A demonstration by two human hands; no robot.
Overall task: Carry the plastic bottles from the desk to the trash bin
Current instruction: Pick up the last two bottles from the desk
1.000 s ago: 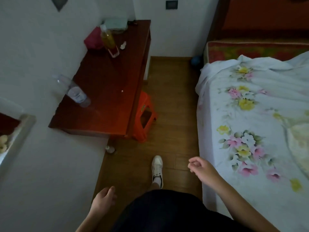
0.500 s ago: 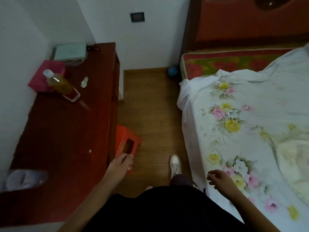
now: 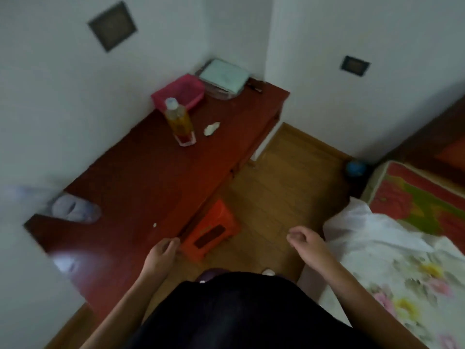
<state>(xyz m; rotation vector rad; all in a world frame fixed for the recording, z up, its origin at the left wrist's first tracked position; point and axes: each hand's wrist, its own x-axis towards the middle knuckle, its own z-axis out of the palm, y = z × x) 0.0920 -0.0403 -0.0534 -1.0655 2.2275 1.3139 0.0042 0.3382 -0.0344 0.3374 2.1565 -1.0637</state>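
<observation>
A dark red desk (image 3: 141, 182) runs along the white wall on the left. On its near left part lies a clear plastic bottle (image 3: 73, 210), blurred. Farther back stands a plastic bottle (image 3: 179, 121) of yellow liquid with a white cap. My left hand (image 3: 161, 255) hovers at the desk's front edge, fingers loosely curled and empty. My right hand (image 3: 308, 244) hangs over the wooden floor, also loosely curled and empty. No trash bin is in sight.
An orange plastic stool (image 3: 210, 230) sits half under the desk. A pink basket (image 3: 178, 93) and a pale green box (image 3: 225, 76) stand at the desk's far end beside a crumpled scrap (image 3: 211, 128). A bed with floral sheet (image 3: 397, 260) fills the right.
My view has swung left and tilted, so the desk now lies diagonally. My left hand stays by the desk edge near the stool; my right hand has lifted off the bed side toward the floor's middle.
</observation>
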